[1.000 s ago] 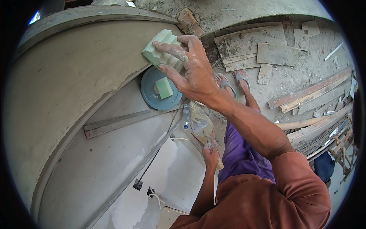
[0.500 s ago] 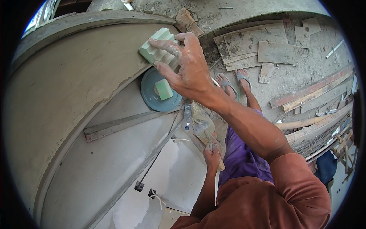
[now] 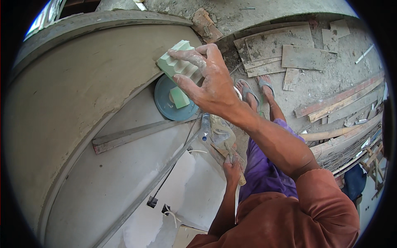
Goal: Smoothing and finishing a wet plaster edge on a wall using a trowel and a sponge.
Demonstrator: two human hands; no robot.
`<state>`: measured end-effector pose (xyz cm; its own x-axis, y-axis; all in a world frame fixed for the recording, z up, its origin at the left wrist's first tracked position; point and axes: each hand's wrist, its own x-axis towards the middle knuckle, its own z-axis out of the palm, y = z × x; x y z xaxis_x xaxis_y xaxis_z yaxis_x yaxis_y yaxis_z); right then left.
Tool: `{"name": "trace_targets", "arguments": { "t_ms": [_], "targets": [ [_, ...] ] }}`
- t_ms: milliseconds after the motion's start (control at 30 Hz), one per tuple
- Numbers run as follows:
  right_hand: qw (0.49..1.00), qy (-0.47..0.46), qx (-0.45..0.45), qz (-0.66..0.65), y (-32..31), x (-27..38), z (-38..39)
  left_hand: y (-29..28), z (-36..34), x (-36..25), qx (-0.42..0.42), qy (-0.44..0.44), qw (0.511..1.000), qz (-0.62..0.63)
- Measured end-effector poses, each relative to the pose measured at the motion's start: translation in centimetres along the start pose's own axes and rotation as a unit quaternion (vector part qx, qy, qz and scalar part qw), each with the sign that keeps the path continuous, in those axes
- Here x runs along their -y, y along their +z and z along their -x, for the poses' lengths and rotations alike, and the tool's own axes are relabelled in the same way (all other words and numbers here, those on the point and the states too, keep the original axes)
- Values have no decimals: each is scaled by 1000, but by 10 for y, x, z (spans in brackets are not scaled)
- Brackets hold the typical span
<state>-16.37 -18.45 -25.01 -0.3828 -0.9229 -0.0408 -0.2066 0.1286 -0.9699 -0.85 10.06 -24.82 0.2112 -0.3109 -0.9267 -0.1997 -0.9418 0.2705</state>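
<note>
My right hand point(image 3: 209, 76) grips a pale green, step-ridged block point(image 3: 173, 62) against the lower edge of the beige curved plastered band point(image 3: 82, 74), fingers curled over it. Below it a round blue lid or tray point(image 3: 163, 103) holds a smaller green block point(image 3: 179, 97), partly hidden by my hand. Low near my purple shorts, my left hand point(image 3: 231, 167) grips a dusty tool with a pale handle point(image 3: 242, 179); its far part is unclear. A clear bottle with a blue cap point(image 3: 205, 126) and a crumpled plastic bag point(image 3: 221, 130) lie just above it.
Long bars point(image 3: 115, 138) lie across the grey surface at left, with cables point(image 3: 171, 213) at dark openings. My sandalled feet point(image 3: 247, 91) stand on dusty ground beside broken boards point(image 3: 302, 58). Stacked planks point(image 3: 339, 99) and wooden debris line the right; a concrete ledge point(image 3: 273, 10) curves across the top.
My right hand with the ridged block moved slightly up and left, then back down and right along the band's edge. My left hand still grips the tool, with little movement.
</note>
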Motion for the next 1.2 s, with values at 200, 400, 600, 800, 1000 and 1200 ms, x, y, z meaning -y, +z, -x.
{"name": "trace_targets", "arguments": {
  "t_ms": [200, 400, 600, 800, 1000, 1200],
  "targets": [
    [998, 9, -13, 64, 14, -35, -11, 1, -4, 6, -8, 17, 999, 28],
    [999, -28, -32, 7, 6, -19, -6, 1, -1, -6, -9, 7, 1000, 7],
    [997, -72, -32, 17, 6, -10, -6, 3, -5, -5, -5, -16, 1000, 14],
    [997, -66, -34, 32, 12, -33, -14, 3, -9, -1, -10, 12, 1000, 2],
    [997, -76, -18, -20, 4, 5, -2, 4, -7, 2, 3, 1, 1000, 27],
    [995, -64, -45, 60, 11, -30, -13, 5, -10, 6, -10, -3, 999, 45]
  ]
}}
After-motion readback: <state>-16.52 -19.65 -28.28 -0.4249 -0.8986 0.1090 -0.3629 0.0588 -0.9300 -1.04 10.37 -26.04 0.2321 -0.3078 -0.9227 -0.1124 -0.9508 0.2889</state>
